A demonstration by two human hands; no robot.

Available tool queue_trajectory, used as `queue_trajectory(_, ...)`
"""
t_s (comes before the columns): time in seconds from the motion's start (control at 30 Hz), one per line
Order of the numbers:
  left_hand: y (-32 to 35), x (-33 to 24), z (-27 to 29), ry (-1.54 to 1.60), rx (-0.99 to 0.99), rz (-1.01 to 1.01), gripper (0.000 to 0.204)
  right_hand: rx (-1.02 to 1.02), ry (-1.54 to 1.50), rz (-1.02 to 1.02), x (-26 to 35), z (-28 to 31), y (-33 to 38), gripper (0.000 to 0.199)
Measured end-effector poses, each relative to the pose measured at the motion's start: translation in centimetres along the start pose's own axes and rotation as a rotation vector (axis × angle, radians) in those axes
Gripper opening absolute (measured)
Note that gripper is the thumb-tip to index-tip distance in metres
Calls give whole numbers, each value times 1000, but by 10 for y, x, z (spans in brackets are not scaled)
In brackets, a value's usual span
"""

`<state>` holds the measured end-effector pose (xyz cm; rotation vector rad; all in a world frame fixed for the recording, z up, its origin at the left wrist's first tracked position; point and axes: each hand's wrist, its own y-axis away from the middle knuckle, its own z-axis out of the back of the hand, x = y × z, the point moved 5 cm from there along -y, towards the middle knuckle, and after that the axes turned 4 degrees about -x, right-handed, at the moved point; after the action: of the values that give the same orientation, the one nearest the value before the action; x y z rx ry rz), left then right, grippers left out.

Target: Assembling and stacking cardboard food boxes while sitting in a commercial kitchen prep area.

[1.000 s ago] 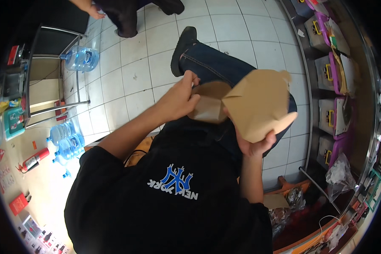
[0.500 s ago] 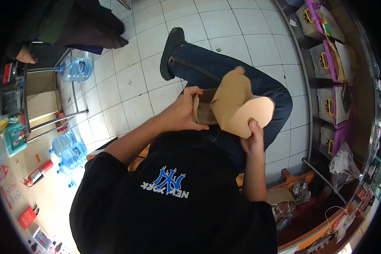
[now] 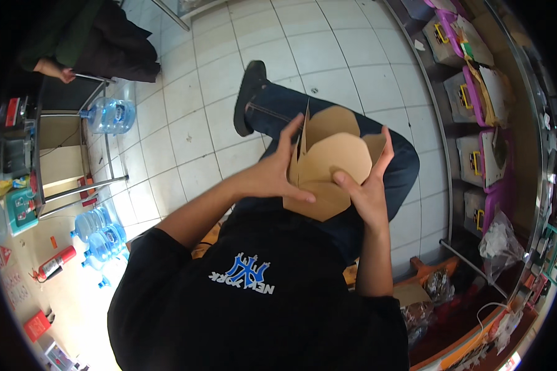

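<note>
A brown cardboard takeout box [image 3: 328, 201] rests over my lap, its top flaps standing up and spread apart. My left hand [image 3: 280, 170] holds its left side, thumb across the near wall and fingers up along the left flap. On the other side my right hand [image 3: 370, 193] grips the box, with the thumb on the near rounded flap [image 3: 337, 154] and a finger raised behind the right flap. The far flap [image 3: 332, 122] leans up beyond them. The box's inside is mostly hidden by the near flap.
Purple-edged clear bins [image 3: 476, 154] line a shelf on the right. Blue water bottles [image 3: 102, 235] and a fire extinguisher [image 3: 56, 263] are at left. Another person [image 3: 99, 43] stands at the upper left beside a metal-framed table [image 3: 74, 182]. White tiles [image 3: 223, 93] cover the floor.
The box has turned upright, and its flaps have spread from a folded, tilted position. My right hand has come in closer to the left one. The other person's hand has shifted.
</note>
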<state>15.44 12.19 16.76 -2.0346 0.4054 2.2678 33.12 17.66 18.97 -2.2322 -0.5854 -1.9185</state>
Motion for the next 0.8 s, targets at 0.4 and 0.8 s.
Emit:
queue_trajectory(0.4, 22, 26, -19, 153, 146, 217, 120, 261, 210, -66, -25, 25, 24, 89)
queue_trajectory(0.8, 23, 45, -26, 240, 178, 249, 111, 453, 542, -200, -23, 33, 11, 72)
